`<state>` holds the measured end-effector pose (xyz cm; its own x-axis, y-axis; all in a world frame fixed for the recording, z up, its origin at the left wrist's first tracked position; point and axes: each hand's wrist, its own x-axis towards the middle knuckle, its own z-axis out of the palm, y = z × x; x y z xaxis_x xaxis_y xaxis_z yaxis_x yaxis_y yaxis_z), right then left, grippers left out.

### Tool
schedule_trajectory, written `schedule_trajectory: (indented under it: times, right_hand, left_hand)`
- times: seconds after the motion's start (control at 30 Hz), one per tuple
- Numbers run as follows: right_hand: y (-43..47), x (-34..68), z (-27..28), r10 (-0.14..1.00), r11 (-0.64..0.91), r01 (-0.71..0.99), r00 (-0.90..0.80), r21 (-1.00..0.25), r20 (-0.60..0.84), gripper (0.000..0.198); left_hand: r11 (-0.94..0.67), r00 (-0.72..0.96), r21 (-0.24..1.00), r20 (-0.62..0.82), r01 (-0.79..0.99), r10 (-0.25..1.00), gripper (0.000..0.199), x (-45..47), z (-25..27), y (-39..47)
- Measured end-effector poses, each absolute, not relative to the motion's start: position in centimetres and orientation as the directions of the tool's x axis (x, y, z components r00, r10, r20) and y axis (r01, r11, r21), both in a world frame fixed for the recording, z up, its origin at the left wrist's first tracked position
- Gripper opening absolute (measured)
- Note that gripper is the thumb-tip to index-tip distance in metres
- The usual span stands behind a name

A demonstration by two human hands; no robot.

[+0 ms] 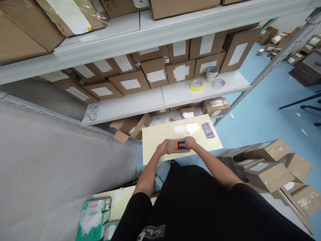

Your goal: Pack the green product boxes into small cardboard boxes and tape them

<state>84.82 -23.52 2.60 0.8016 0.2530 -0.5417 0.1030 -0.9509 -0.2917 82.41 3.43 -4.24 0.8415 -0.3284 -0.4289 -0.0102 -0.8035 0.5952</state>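
Partly, the right grip [190,142] hides the orange-and-navy object [177,145] — unidentifiable.

Seemingly “Time” on shirt patch [155,231]

The held box [171,146] was matt cardboard, the table [155,137] smooth, the sheets [192,128] paper. The shelf edge [160,31] looked like painted metal, the yellow tape [196,89] shiny plastic, the floor [238,115] smooth, the shirt [205,207] matt cloth.
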Motion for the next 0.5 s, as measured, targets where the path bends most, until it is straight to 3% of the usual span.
schedule_trajectory:
  times: [0.5]
  right_hand:
    - [-33.2,85.7,3.0,0.194,-0.974,0.087,0.799,-0.21,-0.569,0.066]
  left_hand:
    - [-0.814,0.837,0.581,-0.452,0.015,-0.308,0.114,82.9,-3.5,3.0]
